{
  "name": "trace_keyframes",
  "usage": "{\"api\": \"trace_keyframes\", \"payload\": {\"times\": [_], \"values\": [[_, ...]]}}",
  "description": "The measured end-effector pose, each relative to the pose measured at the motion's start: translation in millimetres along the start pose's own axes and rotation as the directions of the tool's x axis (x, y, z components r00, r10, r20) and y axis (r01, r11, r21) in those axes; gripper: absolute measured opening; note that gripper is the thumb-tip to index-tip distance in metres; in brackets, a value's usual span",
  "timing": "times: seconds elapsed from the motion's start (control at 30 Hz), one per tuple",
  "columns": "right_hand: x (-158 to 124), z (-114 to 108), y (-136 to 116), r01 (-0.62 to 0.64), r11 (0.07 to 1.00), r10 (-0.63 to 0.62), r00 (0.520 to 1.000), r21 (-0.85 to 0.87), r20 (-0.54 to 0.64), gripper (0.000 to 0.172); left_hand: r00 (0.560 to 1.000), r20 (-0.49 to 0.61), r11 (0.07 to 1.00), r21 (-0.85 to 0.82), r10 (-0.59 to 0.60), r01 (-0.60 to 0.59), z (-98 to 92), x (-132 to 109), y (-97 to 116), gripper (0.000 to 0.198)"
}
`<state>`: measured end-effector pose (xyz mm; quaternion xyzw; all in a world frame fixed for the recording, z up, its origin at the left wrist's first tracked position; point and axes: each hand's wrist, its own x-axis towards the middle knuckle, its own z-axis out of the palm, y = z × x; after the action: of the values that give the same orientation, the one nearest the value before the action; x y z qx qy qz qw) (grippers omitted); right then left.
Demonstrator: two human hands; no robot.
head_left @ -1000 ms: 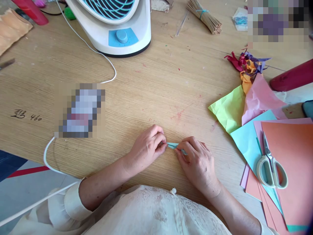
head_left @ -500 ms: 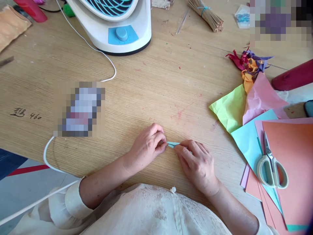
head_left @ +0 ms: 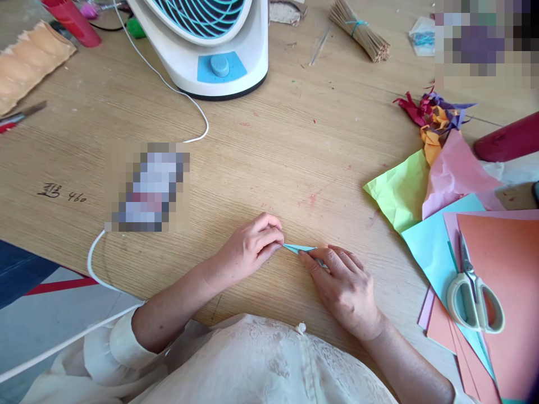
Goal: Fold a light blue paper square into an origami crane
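A small piece of folded light-blue paper (head_left: 298, 248), narrowing to a point at its left end, is stretched between my two hands just above the table. My left hand (head_left: 255, 244) pinches the pointed tip between thumb and fingers. The wider end is gripped by my right hand (head_left: 343, 283), whose thumb lies along the near side and whose fingers cover part of the paper. To the right, scissors (head_left: 474, 292) with pale handles rest on a stack of coloured sheets (head_left: 516, 269).
Crumpled green paper (head_left: 398, 191) and pink paper (head_left: 455, 174) lie right of centre, below several folded paper scraps (head_left: 433, 120). A white fan (head_left: 210, 62) stands at the back. A blurred phone (head_left: 149, 188) with a white cable (head_left: 196, 106) sits left. Bundled sticks (head_left: 360, 31) lie behind.
My left hand has slid slightly left to the paper's tip, so more of the folded paper shows between the hands. The whole view has shifted a little.
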<state>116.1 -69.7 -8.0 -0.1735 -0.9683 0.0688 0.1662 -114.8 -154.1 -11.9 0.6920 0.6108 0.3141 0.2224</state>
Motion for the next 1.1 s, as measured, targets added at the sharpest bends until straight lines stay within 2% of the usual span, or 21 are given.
{"api": "trace_keyframes", "payload": {"times": [0.5, 0.87, 0.97, 1.1], "values": [[2, -2, -1, 0.004, 1.0, -0.004, 1.0, 0.019, 0.007, 0.024, 0.999, 0.018, 0.998, 0.038, -0.043, 0.043, 3.1, 5, 7, 0.011], [4, -5, -1, 0.018, 1.0, -0.018, 1.0, 0.021, 0.008, 0.026, 0.988, -0.06, 0.974, 0.17, -0.139, 0.147, 11.2, 10, 21, 0.011], [4, -5, -1, 0.02, 1.0, -0.02, 1.0, 0.014, 0.005, 0.027, 0.978, -0.017, 0.953, 0.219, -0.21, 0.208, 6.5, 15, 24, 0.014], [4, -5, -1, 0.045, 0.999, -0.045, 0.999, -0.002, -0.001, 0.026, 0.946, 0.101, 0.917, 0.295, -0.308, 0.267, -6.8, 26, 28, 0.016]]}}
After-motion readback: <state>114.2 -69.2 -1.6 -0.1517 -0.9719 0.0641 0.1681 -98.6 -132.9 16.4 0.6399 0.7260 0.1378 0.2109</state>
